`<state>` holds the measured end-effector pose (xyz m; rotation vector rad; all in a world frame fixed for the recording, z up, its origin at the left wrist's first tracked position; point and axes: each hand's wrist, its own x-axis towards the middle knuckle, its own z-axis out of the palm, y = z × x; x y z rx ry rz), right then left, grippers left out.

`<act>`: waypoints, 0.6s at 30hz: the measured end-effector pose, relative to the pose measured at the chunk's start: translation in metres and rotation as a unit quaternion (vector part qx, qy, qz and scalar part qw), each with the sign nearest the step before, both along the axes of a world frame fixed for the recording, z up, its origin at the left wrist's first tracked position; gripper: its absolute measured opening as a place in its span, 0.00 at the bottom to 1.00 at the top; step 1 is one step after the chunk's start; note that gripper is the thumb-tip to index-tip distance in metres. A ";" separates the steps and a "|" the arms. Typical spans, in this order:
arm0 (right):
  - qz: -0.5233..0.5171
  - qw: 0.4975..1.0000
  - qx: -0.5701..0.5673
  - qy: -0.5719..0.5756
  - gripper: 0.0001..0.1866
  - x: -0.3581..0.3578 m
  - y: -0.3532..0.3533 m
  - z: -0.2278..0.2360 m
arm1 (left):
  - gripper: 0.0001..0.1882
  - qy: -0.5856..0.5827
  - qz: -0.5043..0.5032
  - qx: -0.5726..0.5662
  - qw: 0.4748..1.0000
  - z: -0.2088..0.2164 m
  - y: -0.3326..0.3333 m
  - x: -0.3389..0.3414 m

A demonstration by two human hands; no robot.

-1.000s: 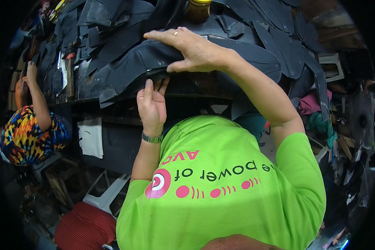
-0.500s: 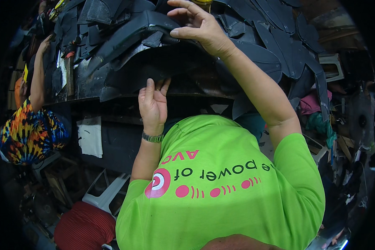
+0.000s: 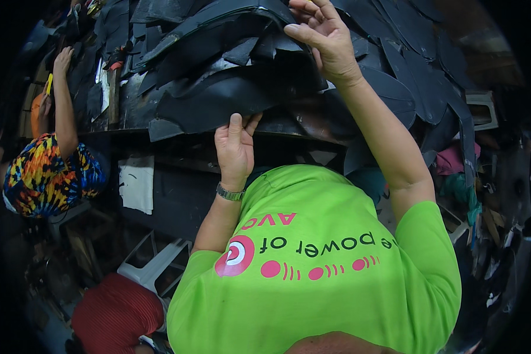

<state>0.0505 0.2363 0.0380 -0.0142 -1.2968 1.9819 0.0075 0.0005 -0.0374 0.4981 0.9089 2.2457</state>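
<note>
My left hand [image 3: 235,150], with a metal-band watch on its wrist, grips the near edge of a curved black sheet piece [image 3: 203,109], thumb upright against it. The sheet looks like leather or a similar material. Higher and to the right, my right hand [image 3: 330,47] is at the right end of another long, folded black piece [image 3: 230,29] held raised. Its thumb points left at the edge and its fingers curl above; part of this grip is hidden. Small dark scraps [image 3: 240,53] lie between the two pieces.
Many black cut pieces [image 3: 416,71] cover the dark table [image 3: 304,130], some hanging over its right side. At left stands a person in a colourful shirt [image 3: 47,174], one arm [image 3: 65,106] stretched over the table. White plastic stools [image 3: 150,265] and a red ribbed cushion [image 3: 115,312] are below.
My right hand has moved to the right, and the folded black piece has shifted right and up with it. My left hand keeps hold of the lower sheet. The whole view has shifted slightly.
</note>
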 end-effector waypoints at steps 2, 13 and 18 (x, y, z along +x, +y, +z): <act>0.001 1.000 -0.009 -0.002 0.40 -0.001 0.002 -0.002 | 0.14 0.024 -0.003 0.003 1.000 -0.001 0.000 0.000; 0.016 0.999 -0.044 -0.015 0.38 0.000 0.007 -0.003 | 0.14 -0.011 0.008 -0.008 1.000 -0.001 0.000 -0.005; 0.016 0.998 -0.064 0.002 0.38 0.005 0.018 -0.001 | 0.14 -0.039 0.009 0.003 0.999 -0.001 -0.007 -0.013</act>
